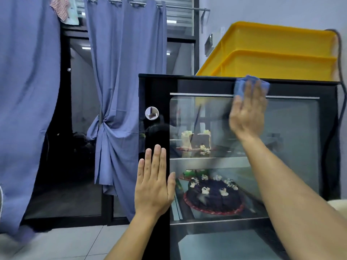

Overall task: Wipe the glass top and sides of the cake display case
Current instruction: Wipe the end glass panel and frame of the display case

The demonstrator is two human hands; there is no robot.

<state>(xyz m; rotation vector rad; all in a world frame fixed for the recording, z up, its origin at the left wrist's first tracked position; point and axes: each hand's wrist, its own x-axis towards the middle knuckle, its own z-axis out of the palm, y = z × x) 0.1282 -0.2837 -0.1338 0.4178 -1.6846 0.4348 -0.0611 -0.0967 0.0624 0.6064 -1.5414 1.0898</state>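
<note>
The right hand (247, 111) lies flat, fingers straight and together, pressing a blue cloth (250, 85) against the glass front of the case (293, 128), high up by the top edge. The hand and cloth are blurred, and most of the cloth is hidden under the fingers; only its upper folds show. The left hand (155, 182) is spread open too, palm flat on the case's black left panel, thumb reaching the edge of the glass. It holds nothing.

The case fills the right half of the view, its bottom and right side cut off. Behind the glass a dark cake (214, 194) with white dollops sits on the lower shelf, partly covered by the right forearm. On the upper shelf stand cake slices (196, 140), dim behind reflections. A round sticker (152, 113) sits on the black panel; what it pictures is too small to tell.

On top of the case rest 2 stacked yellow trays (272, 53), their right end cut off by a dark cable (339, 72). Left of the case hang blue curtains (120, 72), 1 tied at the middle, in front of a dark doorway whose inside cannot be made out
</note>
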